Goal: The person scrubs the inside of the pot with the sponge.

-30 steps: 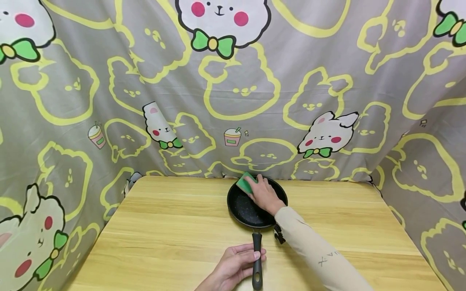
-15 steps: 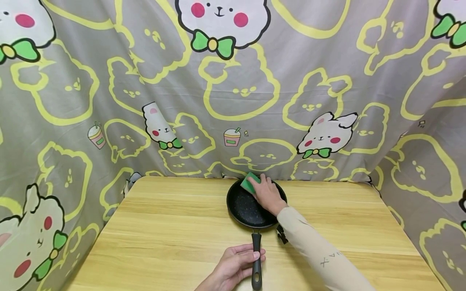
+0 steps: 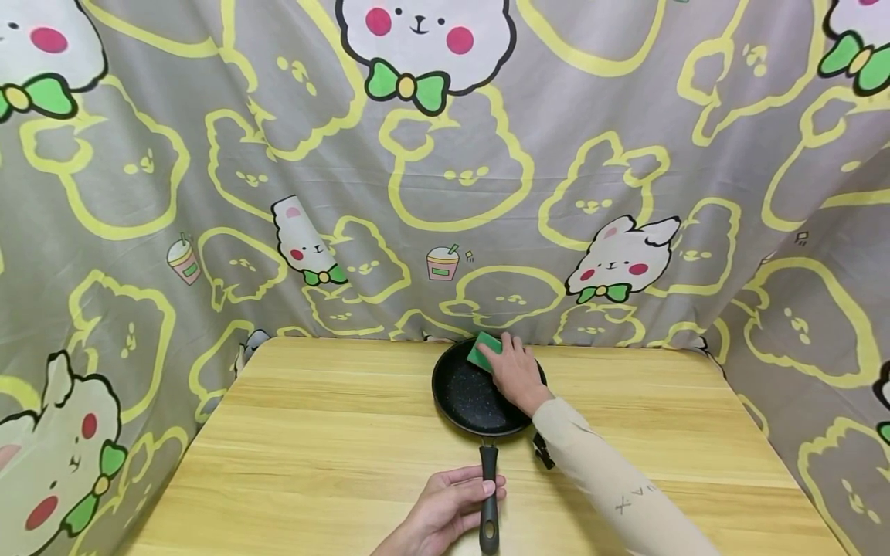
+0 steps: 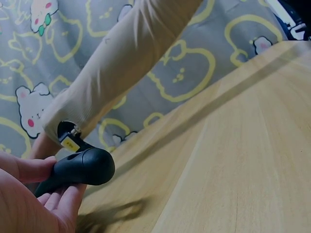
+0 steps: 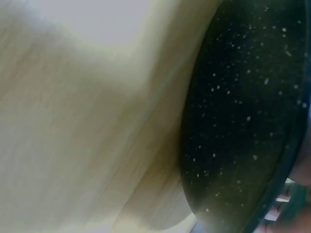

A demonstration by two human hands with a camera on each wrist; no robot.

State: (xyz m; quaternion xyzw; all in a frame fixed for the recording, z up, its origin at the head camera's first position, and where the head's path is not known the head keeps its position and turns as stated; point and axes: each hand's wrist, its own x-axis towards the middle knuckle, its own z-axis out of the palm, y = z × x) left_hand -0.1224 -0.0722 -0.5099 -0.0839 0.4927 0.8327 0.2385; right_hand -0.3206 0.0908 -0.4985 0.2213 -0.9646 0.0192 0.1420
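A black speckled frying pan (image 3: 476,401) sits near the table's far edge, its handle (image 3: 490,513) pointing toward me. My left hand (image 3: 452,503) grips that handle, thumb on top and fingers beneath; the handle's rounded end (image 4: 95,166) fills the left wrist view's lower left. Inside the pan at the far side, my right hand (image 3: 518,376) holds a green sponge (image 3: 483,354) against the surface. In the right wrist view the pan's speckled outer side (image 5: 243,111) covers most of the hand, and only a sliver of green sponge (image 5: 294,204) shows.
The pan stands on a wooden table (image 3: 313,448). A patterned curtain (image 3: 348,193) hangs right behind the far edge and along both sides. A black strap buckle (image 3: 543,451) hangs under the right sleeve, beside the pan.
My right hand has slid the sponge a little to the right along the pan's far side. The left hand keeps its grip on the handle, and the pan has barely shifted.
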